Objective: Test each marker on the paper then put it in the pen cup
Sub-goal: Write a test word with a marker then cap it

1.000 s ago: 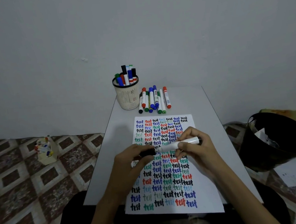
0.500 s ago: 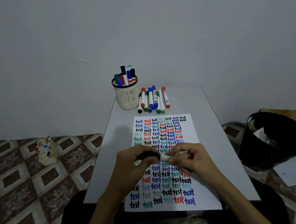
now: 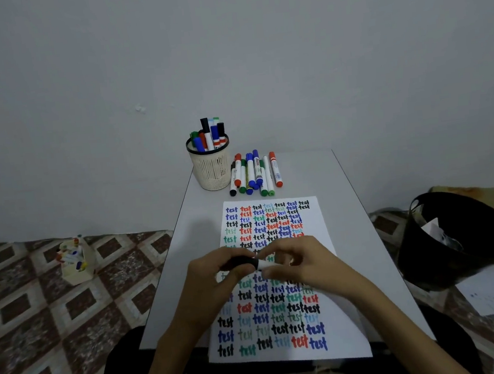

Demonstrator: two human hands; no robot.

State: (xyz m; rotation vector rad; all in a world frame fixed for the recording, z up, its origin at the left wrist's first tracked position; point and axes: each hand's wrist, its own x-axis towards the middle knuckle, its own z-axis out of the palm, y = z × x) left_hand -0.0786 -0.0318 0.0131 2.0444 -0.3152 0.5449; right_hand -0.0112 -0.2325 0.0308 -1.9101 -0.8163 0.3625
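- Black-capped white marker (image 3: 258,264) is held over the white paper sheet (image 3: 313,219) of coloured "test" words: left hand (image 3: 218,278) pinches the cap, right hand (image 3: 302,263) grips the barrel.
- Roughly midway: some markers stand in the cream mesh pen cup (image 3: 212,172); a loose marker row (image 3: 255,172) lies beside it, likely untested.
- A second ago more barrel showed; the hands have closed together.

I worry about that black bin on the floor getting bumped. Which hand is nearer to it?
Right. The right hand holds the marker on the side toward the black bin; the left hand grips its black cap, farther from the bin.
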